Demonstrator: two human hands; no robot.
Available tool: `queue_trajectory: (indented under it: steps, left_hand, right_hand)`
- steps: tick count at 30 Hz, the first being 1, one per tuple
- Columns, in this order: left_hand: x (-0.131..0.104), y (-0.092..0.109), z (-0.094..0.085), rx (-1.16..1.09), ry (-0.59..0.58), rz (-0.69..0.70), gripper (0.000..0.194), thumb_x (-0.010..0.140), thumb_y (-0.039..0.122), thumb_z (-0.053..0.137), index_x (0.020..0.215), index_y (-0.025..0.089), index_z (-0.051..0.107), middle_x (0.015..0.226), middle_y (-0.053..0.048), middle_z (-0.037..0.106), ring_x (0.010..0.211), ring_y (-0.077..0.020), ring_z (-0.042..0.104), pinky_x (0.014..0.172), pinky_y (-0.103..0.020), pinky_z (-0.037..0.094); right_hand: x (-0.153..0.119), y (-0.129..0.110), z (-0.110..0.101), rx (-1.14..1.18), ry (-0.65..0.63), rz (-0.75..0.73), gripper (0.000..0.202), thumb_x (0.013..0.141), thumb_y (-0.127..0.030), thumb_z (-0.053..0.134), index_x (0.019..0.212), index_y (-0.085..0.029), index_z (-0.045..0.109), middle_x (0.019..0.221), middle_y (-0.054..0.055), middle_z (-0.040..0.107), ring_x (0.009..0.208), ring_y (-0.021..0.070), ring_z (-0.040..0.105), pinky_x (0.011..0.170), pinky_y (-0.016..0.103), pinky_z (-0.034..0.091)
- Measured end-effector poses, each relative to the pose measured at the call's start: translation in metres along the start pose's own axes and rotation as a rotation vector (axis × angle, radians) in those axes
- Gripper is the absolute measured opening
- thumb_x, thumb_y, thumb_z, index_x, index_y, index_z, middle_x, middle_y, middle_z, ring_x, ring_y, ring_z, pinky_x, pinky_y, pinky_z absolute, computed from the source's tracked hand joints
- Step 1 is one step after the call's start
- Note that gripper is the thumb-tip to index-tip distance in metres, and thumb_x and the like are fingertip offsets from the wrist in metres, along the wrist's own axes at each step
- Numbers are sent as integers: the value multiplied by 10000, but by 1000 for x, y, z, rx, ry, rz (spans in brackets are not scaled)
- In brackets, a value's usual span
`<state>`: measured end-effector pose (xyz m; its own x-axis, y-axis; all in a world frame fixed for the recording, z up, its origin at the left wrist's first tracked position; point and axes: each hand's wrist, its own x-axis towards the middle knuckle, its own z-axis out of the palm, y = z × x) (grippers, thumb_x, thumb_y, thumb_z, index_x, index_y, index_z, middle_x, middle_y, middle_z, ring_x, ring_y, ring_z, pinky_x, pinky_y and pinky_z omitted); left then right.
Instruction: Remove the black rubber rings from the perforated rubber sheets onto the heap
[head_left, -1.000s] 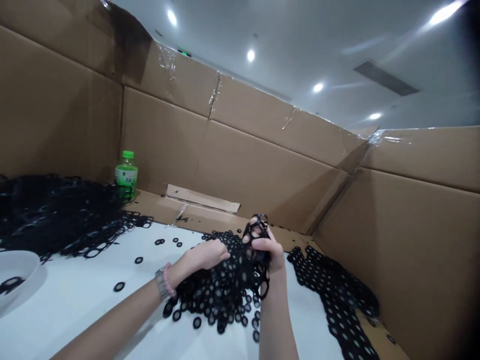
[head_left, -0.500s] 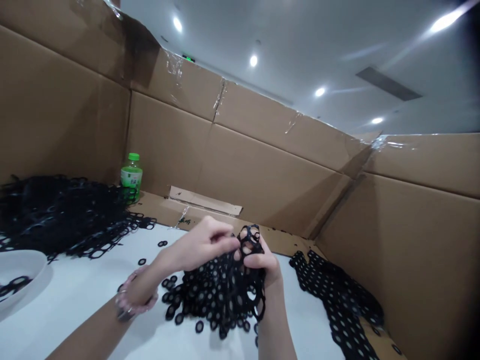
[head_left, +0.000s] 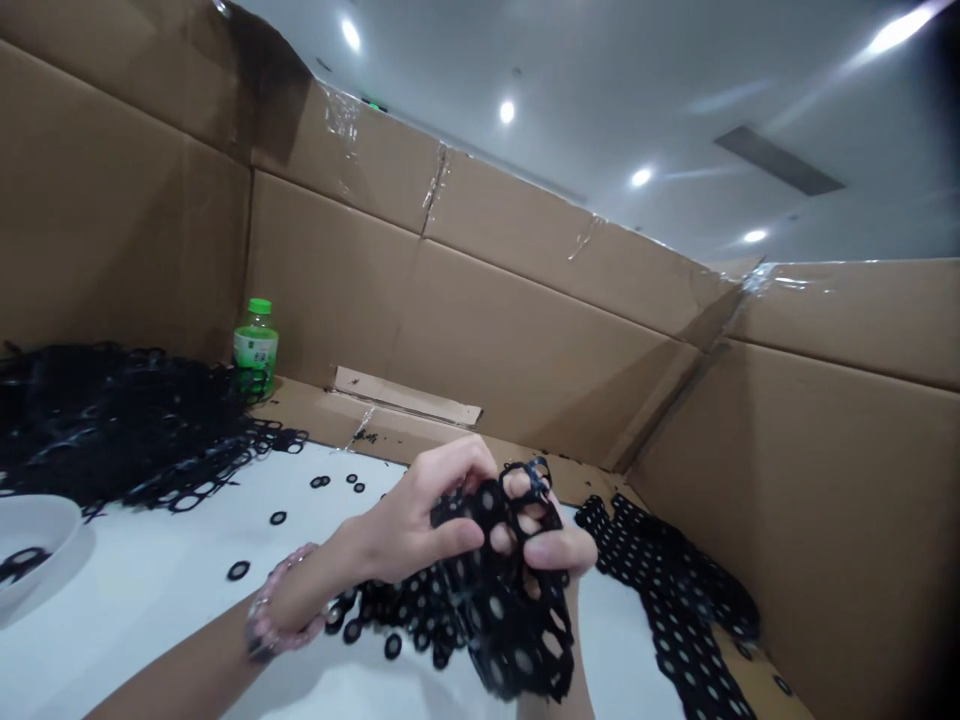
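Both hands hold a limp black sheet (head_left: 514, 640) full of round holes and rings, which hangs down between them above the table. My left hand (head_left: 427, 510), with a pink bead bracelet on its wrist, pinches the sheet's left side between thumb and fingers. On the right, my right hand (head_left: 562, 550) grips the upper edge; its thumb lies in front and its fingers show through the large holes. Under the hands lies a heap of loose black rings (head_left: 405, 610), partly hidden by the sheet.
At the left lie a tangled pile of black sheet scraps (head_left: 120, 430) and a white bowl (head_left: 56, 530) holding black rings. A green-capped bottle (head_left: 256, 350) stands behind. More perforated black sheets (head_left: 675, 590) lie at right. Cardboard walls (head_left: 525, 320) surround the white table (head_left: 150, 600).
The held sheet has come up off the heap and now hangs lower and wider in front of it. My left hand has moved right, its fingers now on the sheet.
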<state>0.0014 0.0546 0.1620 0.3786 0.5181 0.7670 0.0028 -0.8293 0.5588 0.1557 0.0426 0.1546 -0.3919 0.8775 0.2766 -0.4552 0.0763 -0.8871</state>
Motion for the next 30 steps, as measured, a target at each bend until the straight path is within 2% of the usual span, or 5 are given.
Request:
queue_trajectory:
  steps: [4, 11, 17, 23, 30]
  left_hand:
    - [-2, 6, -2, -36, 58, -99, 208, 862, 341, 479, 781, 152, 508, 727, -13, 510, 683, -121, 467, 638, -231, 371]
    - [2, 11, -11, -101, 5, -286, 227, 844, 347, 502, 728, 153, 523, 672, 16, 498, 619, -95, 443, 557, -200, 353]
    - [2, 6, -6, 132, 236, -173, 272, 756, 343, 607, 669, 172, 414, 618, 44, 400, 551, -83, 353, 522, -203, 319]
    - [1, 10, -4, -154, -17, -312, 283, 836, 388, 487, 683, 174, 382, 619, 53, 339, 545, -75, 321, 492, -188, 289]
    - [0, 14, -2, -136, -31, -238, 275, 877, 375, 402, 694, 170, 405, 602, 47, 357, 548, -82, 322, 501, -200, 280]
  right_hand:
    - [4, -18, -1, -86, 46, -19, 300, 484, -262, 734, 754, -219, 611, 569, -44, 538, 500, 116, 505, 503, 241, 421]
    - [-2, -30, -2, -607, 146, -75, 219, 602, -299, 738, 788, -228, 649, 796, 1, 656, 720, 156, 576, 657, 272, 445]
    - [4, -17, 11, -481, 191, -209, 82, 676, -267, 678, 732, -231, 631, 724, -24, 617, 679, 131, 538, 683, 264, 423]
    - [9, -10, 9, -307, 68, -181, 53, 678, -253, 656, 721, -227, 639, 751, -9, 605, 719, 153, 536, 702, 271, 414]
    - [2, -15, 13, -74, 178, -107, 52, 596, -200, 639, 646, -214, 632, 719, -8, 549, 711, 154, 501, 718, 270, 417]
